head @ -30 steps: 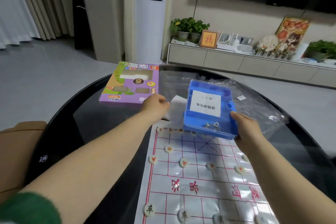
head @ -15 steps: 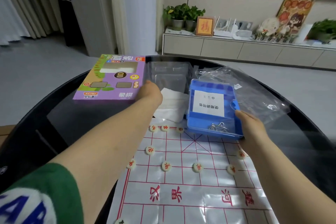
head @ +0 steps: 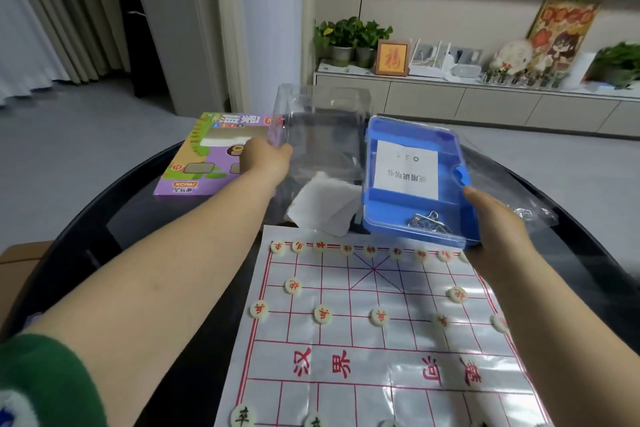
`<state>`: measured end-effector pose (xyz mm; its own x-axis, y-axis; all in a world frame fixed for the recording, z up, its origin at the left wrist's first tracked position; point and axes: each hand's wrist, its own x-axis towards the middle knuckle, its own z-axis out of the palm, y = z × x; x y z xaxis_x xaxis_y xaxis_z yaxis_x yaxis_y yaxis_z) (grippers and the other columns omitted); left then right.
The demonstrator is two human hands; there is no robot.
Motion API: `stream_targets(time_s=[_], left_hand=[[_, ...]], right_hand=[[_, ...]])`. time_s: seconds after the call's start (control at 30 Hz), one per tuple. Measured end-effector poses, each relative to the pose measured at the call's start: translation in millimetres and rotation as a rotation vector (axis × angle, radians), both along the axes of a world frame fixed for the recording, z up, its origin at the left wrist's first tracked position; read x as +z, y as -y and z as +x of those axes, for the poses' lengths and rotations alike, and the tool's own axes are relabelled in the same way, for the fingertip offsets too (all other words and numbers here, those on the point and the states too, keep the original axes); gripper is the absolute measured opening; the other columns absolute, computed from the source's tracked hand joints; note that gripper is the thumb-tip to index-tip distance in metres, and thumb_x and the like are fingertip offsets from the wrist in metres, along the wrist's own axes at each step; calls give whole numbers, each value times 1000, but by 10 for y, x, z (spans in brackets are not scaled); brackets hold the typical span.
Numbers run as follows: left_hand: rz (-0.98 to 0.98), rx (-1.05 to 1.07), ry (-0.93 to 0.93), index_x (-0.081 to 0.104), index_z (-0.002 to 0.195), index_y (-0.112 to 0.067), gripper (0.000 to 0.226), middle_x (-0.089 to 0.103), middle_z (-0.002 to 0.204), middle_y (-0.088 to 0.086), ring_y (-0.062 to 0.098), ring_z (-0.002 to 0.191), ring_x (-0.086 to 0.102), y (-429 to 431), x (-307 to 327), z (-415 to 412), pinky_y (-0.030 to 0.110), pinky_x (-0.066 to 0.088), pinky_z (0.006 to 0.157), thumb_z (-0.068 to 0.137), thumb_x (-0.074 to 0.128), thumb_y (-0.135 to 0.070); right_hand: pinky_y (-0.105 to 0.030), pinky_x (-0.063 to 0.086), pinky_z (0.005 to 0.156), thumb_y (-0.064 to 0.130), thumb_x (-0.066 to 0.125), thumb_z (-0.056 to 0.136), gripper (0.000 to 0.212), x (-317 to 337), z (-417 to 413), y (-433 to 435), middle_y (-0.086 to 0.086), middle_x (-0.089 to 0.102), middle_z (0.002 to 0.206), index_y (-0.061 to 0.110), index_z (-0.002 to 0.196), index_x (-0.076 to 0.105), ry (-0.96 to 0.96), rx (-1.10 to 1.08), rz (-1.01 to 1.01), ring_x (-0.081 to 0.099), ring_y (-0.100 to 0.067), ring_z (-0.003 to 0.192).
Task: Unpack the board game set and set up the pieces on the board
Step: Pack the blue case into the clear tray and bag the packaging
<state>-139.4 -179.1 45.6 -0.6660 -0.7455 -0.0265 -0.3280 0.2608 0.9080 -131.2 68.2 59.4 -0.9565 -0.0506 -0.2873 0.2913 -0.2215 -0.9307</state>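
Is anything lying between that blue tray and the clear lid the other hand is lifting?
Nothing visible blocks it. The lid, in the left hand, hangs right beside the tray in the right hand. The white paper lies lower, on the table.

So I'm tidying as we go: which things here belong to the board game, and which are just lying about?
Game:
board
pieces
blue tray, in right hand
clear lid, in left hand
purple box

Lying about:
plastic bag
white paper
plants
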Motion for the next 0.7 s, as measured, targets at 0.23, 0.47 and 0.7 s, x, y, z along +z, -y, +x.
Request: stream_targets(time_s=[0.23,0.47,0.7], left_hand=[[377,-173,-234,58,102,-10,17,59,83,6,12,63,54,-89,177,1024,20,48,59,89,48,-5],[816,-238,-343,45,126,-6,43,65,82,5,15,59,67,-61,179,2191,23,52,44,85,49,3],[862,-309,-374,52,113,-14,45,72,78,2,16,63,69,21,65,2814,28,56,57,69,54,-7]], right_hand=[[-14,45,41,15,45,93,19,361,422,181,2,56,75,19,77,52,-77,65,16,54,-10,62],[-23,55,52,11,44,94,34,427,952,586,-6,57,110,10,128,43,-182,245,131,59,-13,74],[-44,53,81,12,42,94,33,300,1469,1010,-1,59,92,17,127,41,-254,406,268,62,-23,83]])
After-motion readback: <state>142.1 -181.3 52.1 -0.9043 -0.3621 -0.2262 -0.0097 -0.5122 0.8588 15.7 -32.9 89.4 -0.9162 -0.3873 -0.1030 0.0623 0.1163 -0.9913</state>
